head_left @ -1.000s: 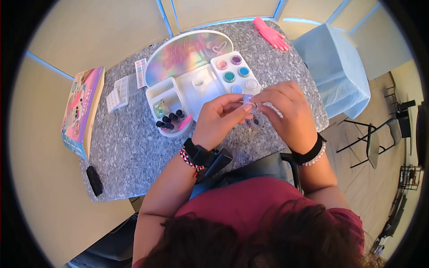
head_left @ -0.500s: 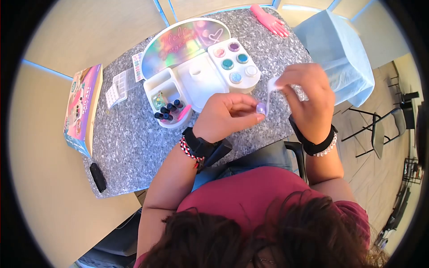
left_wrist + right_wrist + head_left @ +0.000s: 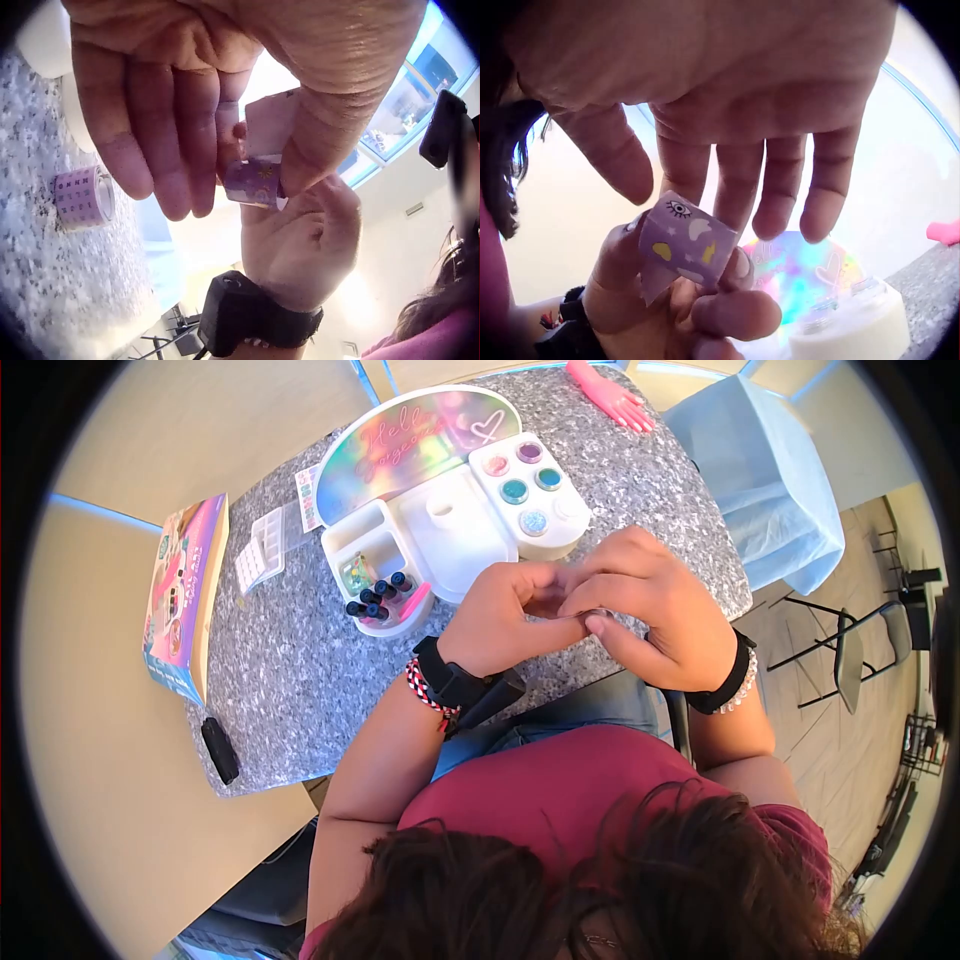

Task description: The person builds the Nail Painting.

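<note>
Left hand (image 3: 495, 622) pinches a small purple sticker roll (image 3: 688, 236) between thumb and fingers, about two o'clock in the head view. Right hand (image 3: 655, 610) close over it, fingers extended, thumb apart; whether it touches, cannot tell. Risk: too hard a squeeze could crush the coil; a slack grip could let it unwind, loose end (image 3: 270, 124) catching on itself. Strip thin, papery, printed with an eye, curled into a short cylinder. Second roll (image 3: 82, 199), lettered, nine o'clock in left wrist view, on speckled, stone-look table (image 3: 300, 690). Smooth moulded white tray (image 3: 450, 560) at twelve, head view.
</note>
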Available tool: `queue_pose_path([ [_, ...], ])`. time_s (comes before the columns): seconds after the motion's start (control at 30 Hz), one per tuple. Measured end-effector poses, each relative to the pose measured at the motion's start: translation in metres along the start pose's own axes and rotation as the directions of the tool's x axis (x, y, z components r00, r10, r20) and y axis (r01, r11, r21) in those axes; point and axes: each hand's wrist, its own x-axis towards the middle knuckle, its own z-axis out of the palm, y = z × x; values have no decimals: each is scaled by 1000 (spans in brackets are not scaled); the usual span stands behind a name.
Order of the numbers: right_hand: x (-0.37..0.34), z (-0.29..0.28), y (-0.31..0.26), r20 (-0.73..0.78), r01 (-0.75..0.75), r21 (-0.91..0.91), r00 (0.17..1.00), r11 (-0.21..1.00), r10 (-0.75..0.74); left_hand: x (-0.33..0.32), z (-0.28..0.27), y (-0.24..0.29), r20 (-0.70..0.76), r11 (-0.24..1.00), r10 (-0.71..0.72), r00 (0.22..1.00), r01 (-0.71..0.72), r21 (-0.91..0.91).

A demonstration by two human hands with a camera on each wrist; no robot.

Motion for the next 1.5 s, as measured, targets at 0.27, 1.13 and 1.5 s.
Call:
queue_pose_path([
  [0.27, 7, -1, -11, 37, 32, -63, 999, 998, -30, -1, 0, 4, 58, 997, -28, 998, 32, -77],
  [1.13, 7, 14, -1, -443, -155, -38, 888, 987, 123, 1, 1, 2, 31, 995, -1, 1000, 4, -103],
  [1.5, -3, 6, 5, -143, -18, -21, 990, 1000, 15, 3, -2, 0, 24, 981, 26, 999, -20, -193],
])
